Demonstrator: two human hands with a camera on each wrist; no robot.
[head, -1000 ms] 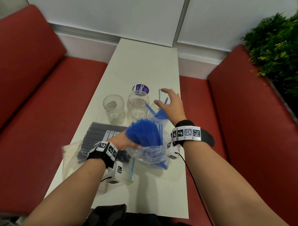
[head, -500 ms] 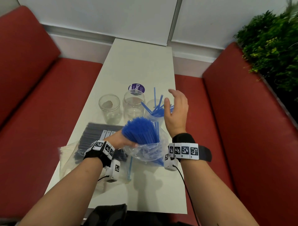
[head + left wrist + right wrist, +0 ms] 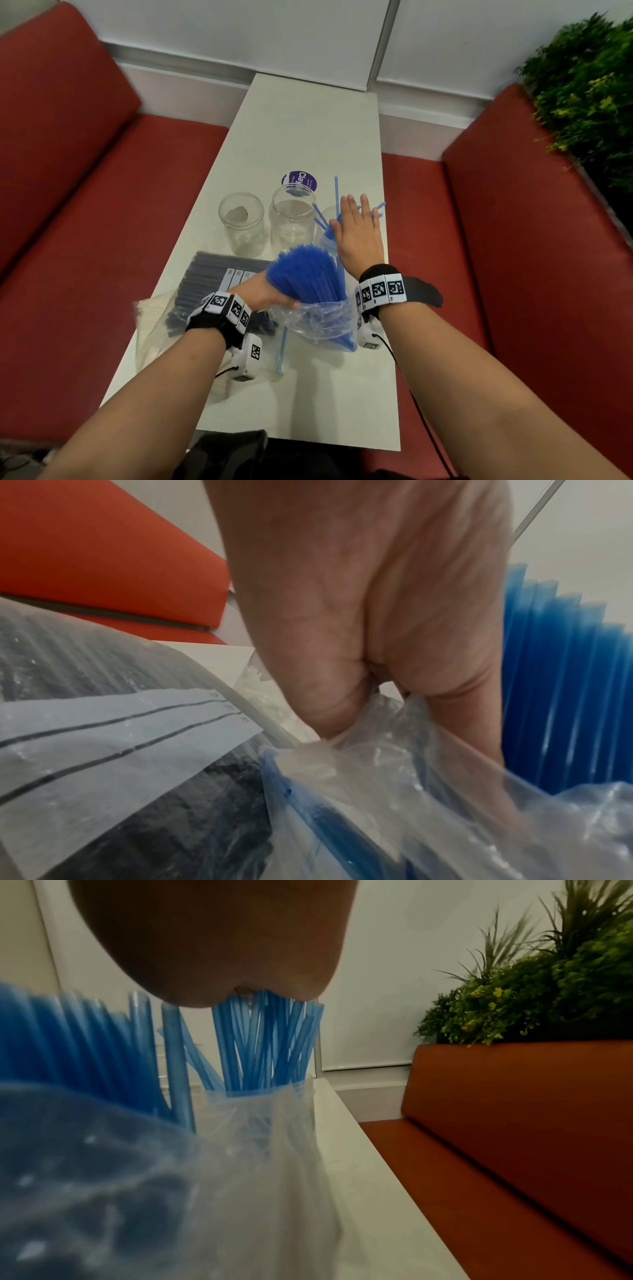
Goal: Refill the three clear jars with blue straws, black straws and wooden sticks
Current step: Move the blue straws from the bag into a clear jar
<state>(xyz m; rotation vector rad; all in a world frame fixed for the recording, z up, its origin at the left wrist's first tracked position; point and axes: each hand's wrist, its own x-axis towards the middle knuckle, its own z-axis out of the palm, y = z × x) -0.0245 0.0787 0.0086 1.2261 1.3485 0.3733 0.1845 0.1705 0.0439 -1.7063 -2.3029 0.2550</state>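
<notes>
Three clear jars stand in a row on the white table (image 3: pixel 308 133). The left jar (image 3: pixel 241 224) and middle jar (image 3: pixel 292 219) hold no straws. The right jar (image 3: pixel 270 1096) holds several blue straws (image 3: pixel 263 1042), and my right hand (image 3: pixel 358 228) lies flat and open on their tops. My left hand (image 3: pixel 263 291) grips a clear plastic bag (image 3: pixel 322 318) with a thick bundle of blue straws (image 3: pixel 308 274) standing up out of it. A bag of black straws (image 3: pixel 212 291) lies flat to the left. The wooden sticks cannot be made out.
A purple round lid (image 3: pixel 298 181) lies behind the middle jar. One loose blue straw (image 3: pixel 281 349) lies near my left wrist. Red benches (image 3: pixel 85 222) flank the table, and a green plant (image 3: pixel 589 96) stands at the right.
My right hand turned from edge-on beside the jar's straws to palm-down on top of them. The left hand kept its hold on the bag of blue straws.
</notes>
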